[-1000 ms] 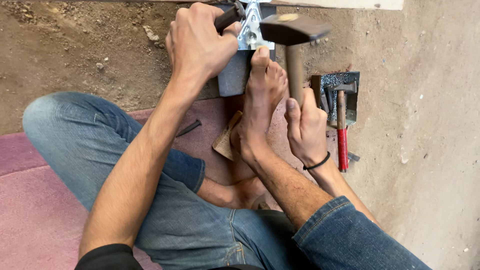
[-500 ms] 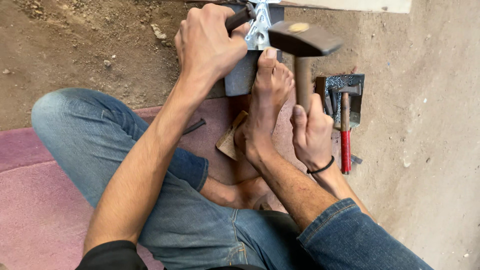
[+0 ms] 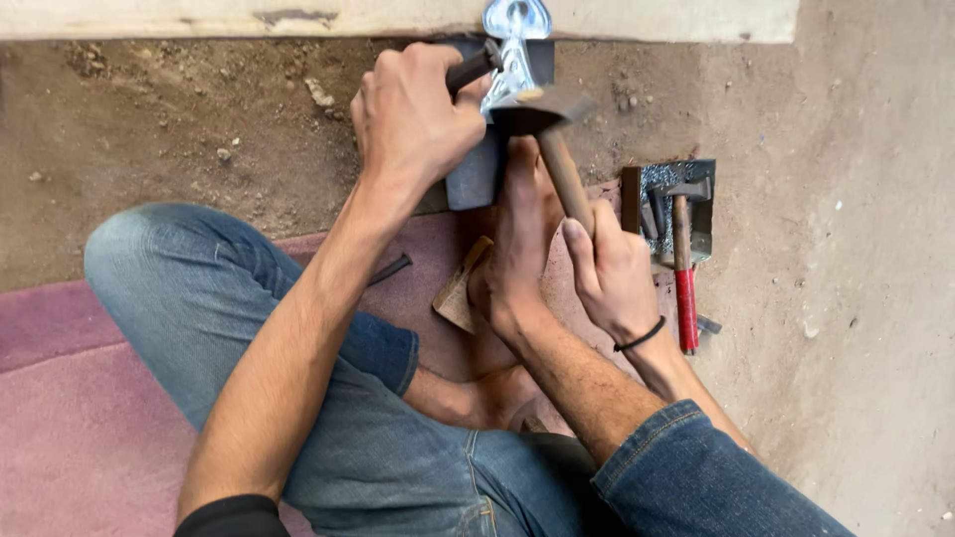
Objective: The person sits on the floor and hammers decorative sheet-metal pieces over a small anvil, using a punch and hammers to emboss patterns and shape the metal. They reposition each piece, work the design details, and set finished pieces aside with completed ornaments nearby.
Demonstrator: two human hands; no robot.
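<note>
Head view looks down on a person seated on a pink mat (image 3: 90, 438) on the dirt floor. Their right hand (image 3: 612, 273) is clamped on the wooden handle of a hammer (image 3: 545, 114). The handle's long axis runs from that hand up and slightly left, away from the body, and the dark head lies crosswise at the far end, over a shiny silver metal piece (image 3: 512, 45). That piece sits on top of a dark metal block (image 3: 476, 169), its long axis pointing away from the person. Their left hand (image 3: 413, 114) is fisted on a dark tool handle (image 3: 468, 68) beside the silver piece, forearm stretched forward. A bare foot (image 3: 517, 234) presses against the block. A red-handled hammer (image 3: 682, 264) lies right of the hands.
</note>
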